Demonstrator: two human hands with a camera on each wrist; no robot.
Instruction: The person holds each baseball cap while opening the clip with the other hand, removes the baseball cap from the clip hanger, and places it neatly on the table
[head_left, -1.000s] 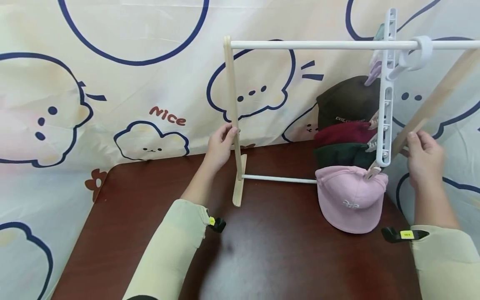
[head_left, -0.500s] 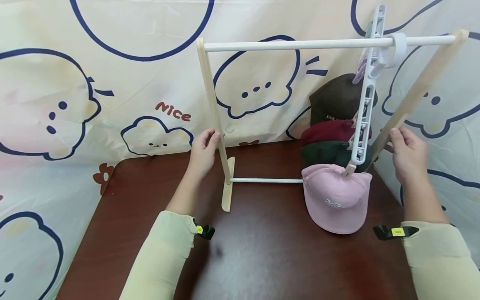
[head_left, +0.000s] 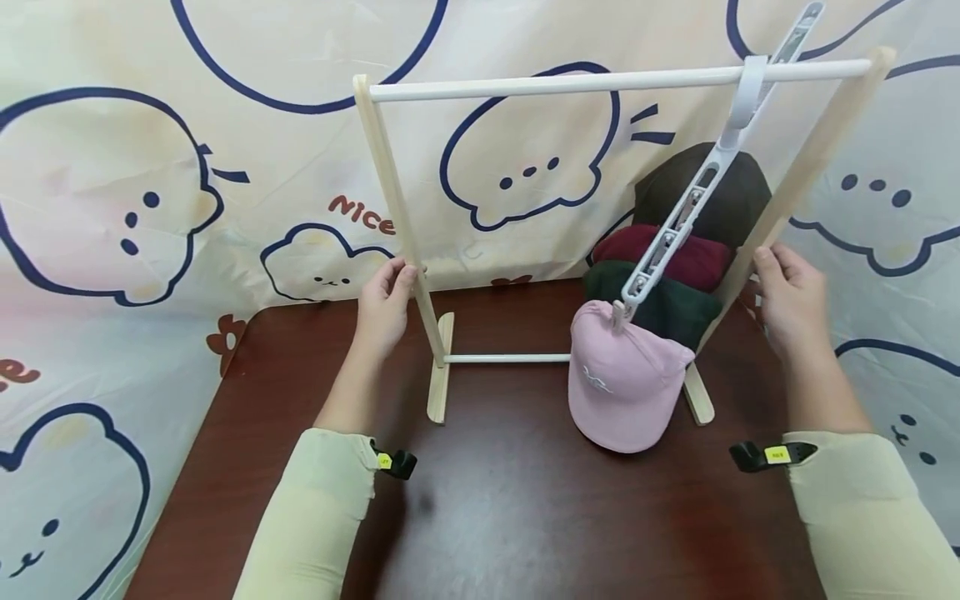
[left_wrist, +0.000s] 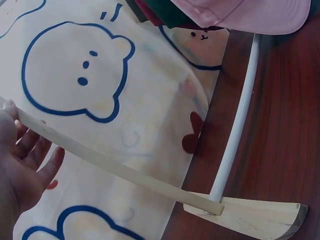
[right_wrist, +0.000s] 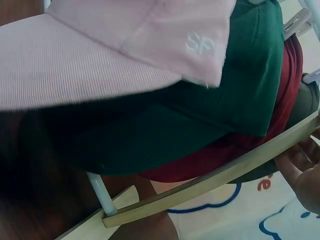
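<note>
A small rack with wooden posts and a white top rail (head_left: 555, 86) stands on the table. My left hand (head_left: 384, 304) pinches its left post (head_left: 395, 196) between thumb and fingers. On the other side my right hand (head_left: 791, 296) holds the right post (head_left: 813, 171). From the rail hangs a white clip hanger (head_left: 686, 208), its hook over the rail, slanting towards me. Clipped along it are a pink cap (head_left: 626, 379) in front, a dark green cap (head_left: 663, 308), a red cap (head_left: 697, 258) and a dark brown cap (head_left: 723, 200) behind. My right fingertips are partly hidden behind the post.
The dark red-brown table (head_left: 525, 500) spreads in front of the rack. A cartoon-printed cloth (head_left: 300, 167) covers the wall close behind. A white lower bar (head_left: 510, 358) joins the wooden feet (head_left: 441, 392) of the rack.
The rack has shifted left in view, both hands moving with it. The hanger has swung from nearly straight to a slant, carrying the pink cap's end leftward; the right foot has come into view.
</note>
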